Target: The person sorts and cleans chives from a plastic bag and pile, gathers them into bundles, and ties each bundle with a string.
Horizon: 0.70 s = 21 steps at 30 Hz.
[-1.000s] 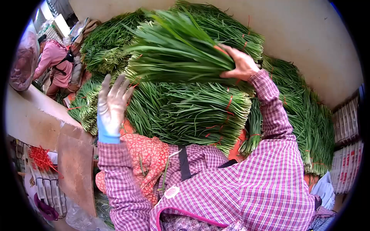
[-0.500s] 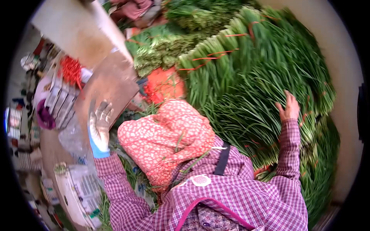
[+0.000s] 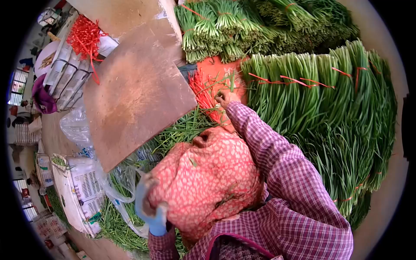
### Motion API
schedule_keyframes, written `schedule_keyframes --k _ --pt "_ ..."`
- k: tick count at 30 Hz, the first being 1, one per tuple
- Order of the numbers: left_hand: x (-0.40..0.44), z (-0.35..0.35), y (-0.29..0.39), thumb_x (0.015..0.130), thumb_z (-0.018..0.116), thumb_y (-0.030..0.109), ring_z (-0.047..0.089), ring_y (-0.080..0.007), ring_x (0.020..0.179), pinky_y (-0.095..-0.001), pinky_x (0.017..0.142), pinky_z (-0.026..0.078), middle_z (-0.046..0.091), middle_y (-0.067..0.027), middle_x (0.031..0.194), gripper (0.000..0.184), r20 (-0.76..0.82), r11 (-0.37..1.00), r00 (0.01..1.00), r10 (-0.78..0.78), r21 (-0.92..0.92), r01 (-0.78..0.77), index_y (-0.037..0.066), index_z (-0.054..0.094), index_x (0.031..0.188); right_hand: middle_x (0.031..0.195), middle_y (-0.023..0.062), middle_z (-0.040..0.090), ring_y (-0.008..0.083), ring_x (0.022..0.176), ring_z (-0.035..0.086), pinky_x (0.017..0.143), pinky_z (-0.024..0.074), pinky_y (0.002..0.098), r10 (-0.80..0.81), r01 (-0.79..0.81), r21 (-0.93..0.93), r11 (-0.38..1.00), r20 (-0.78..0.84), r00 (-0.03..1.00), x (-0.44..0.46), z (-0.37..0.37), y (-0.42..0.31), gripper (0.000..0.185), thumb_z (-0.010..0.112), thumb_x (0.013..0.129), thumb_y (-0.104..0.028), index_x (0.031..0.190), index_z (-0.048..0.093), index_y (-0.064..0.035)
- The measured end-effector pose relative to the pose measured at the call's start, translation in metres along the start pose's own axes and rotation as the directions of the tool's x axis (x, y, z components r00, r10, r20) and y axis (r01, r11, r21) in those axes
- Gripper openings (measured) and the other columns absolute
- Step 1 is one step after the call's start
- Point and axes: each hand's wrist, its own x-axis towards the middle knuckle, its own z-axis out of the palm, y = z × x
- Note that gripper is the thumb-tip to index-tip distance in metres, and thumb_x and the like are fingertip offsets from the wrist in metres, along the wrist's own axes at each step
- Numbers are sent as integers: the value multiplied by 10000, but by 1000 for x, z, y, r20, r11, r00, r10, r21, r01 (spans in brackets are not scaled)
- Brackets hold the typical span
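Note:
My right hand [image 3: 225, 99] is bare and reaches over an orange sheet [image 3: 237, 69], fingers pinched on a few green chive stalks [image 3: 219, 96]. Right beside it lies a pile of red ties [image 3: 203, 93]. My left hand [image 3: 151, 208], in a blue glove with a greyish palm, is low by my patterned red-and-white lap cover [image 3: 208, 173]. Its fingers are curved and apart, slightly blurred, with nothing visible between them. To the right of my right hand stands a long stack of chive bundles [image 3: 294, 95] bound with red ties.
A brown board [image 3: 134, 95] juts out ahead on the left. More tied bundles [image 3: 229, 26] are stacked at the back. Loose green leaves [image 3: 119, 227] and clear plastic [image 3: 76, 125] lie at left, near a white crate [image 3: 82, 186]. Red strands [image 3: 84, 37] hang beyond the board.
My right hand has left the chive stack and moved left to the orange sheet, closing on stalks. My raised left hand has come down beside my lap. The view has shifted.

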Motion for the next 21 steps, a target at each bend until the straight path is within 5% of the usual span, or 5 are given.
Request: schedule_keyframes --k 3,5,15,18,21 --pt "-6 3 7 837 644 376 520 -361 1156 -484 985 415 608 -186 1107 523 -4 990 990 -141 -31 141 7 542 1194 915 111 701 279 877 663 794 509 399 14 -14 10 1000 6 1000 38 35 8 297 604 847 -386 995 673 -138" --pt "-9 2 7 838 639 372 522 -374 1131 -495 989 389 602 -181 1056 511 -36 981 990 -136 132 140 -1 526 1168 925 109 701 281 887 662 799 509 399 9 -8 -7 1000 23 1000 51 55 10 310 610 841 -394 998 672 -134" --pt "-22 -10 -7 773 643 226 534 -376 1065 -517 978 378 592 -150 989 457 -19 990 994 -103 98 105 -7 529 1149 897 82 705 255 872 666 760 503 411 8 -14 -85 996 -68 998 82 91 5 332 639 814 -461 974 674 -173" --pt "-23 -9 -4 764 644 217 534 -377 1066 -515 977 380 593 -151 996 452 -44 990 994 -105 86 108 -9 535 1141 798 65 685 177 753 641 711 502 344 -44 73 214 974 -136 990 80 68 6 275 682 827 -368 927 672 -111" --pt "-24 -6 3 756 644 208 535 -378 1066 -513 975 383 593 -152 1003 447 -73 994 993 -93 57 97 -10 541 1132 754 -18 629 66 703 558 647 464 240 -147 231 682 694 -180 973 63 25 -8 177 692 859 -192 923 644 -34"
